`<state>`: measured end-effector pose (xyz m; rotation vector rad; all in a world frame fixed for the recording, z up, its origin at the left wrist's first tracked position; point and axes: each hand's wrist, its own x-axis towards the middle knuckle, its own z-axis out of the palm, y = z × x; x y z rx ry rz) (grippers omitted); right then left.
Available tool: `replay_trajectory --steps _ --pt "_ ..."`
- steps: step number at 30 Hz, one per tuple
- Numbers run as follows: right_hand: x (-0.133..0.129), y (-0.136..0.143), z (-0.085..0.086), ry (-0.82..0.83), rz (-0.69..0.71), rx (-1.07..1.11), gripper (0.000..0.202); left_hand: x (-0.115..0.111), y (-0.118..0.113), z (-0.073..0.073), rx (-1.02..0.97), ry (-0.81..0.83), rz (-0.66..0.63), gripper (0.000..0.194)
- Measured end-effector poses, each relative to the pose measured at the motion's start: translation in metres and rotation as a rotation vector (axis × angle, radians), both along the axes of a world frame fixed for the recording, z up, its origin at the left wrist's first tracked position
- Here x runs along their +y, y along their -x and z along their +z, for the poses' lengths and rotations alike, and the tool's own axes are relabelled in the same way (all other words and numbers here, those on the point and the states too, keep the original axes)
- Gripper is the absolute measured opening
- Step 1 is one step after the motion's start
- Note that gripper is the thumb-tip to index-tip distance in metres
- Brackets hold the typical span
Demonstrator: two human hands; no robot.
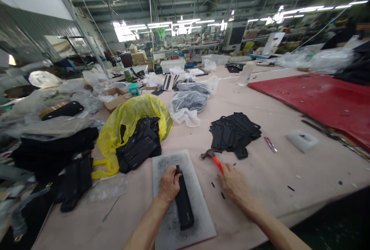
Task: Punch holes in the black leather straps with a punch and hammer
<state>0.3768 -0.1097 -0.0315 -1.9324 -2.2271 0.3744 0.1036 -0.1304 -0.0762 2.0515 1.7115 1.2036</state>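
On a grey-white board (164, 165) lies a long black strap-like piece (185, 207). At its far end my left hand (170, 183) is closed around a short dark tool (177, 169), whose top pokes out above the fist; its lower end is hidden. My right hand (235, 182) wraps the red handle of a claw hammer (215, 158) to the right of the board. The hammer's head is low over the table or resting on it; I cannot tell which. Beyond the hammer is a pile of flat black pieces (234, 132).
A yellow bag (133, 113) spilling black pieces (141, 144) stands left of the board. Right of the pile lie a pink-handled cutter (270, 144) and a white block (302, 141). A red sheet (323, 99) covers the far right. Clear plastic bags (189, 105) sit farther back.
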Motion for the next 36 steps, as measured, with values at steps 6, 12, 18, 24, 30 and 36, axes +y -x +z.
replay_trajectory --steps 6,12,18,24,30,36 --pt "-0.057 0.069 0.009 0.006 0.645 0.183 0.077 -0.001 -0.002 0.003 0.012 0.059 0.017 0.014" --pt "-0.083 0.083 -0.004 0.172 0.741 0.235 0.097 0.007 0.007 0.008 -0.226 0.172 0.283 0.019" --pt "-0.081 0.079 -0.008 0.161 0.735 0.216 0.097 -0.001 0.034 0.021 -0.328 0.201 0.4 0.023" --pt "-0.038 0.099 -0.008 0.102 0.681 0.174 0.097 -0.032 0.024 0.025 -0.376 0.199 0.25 0.024" --pt "0.011 0.112 -0.003 0.109 0.684 0.171 0.109 -0.032 0.013 0.026 -0.405 0.198 0.2 0.021" --pt "0.003 0.094 -0.016 0.145 0.628 0.19 0.081 -0.031 0.012 0.019 -0.42 0.223 0.079 0.02"
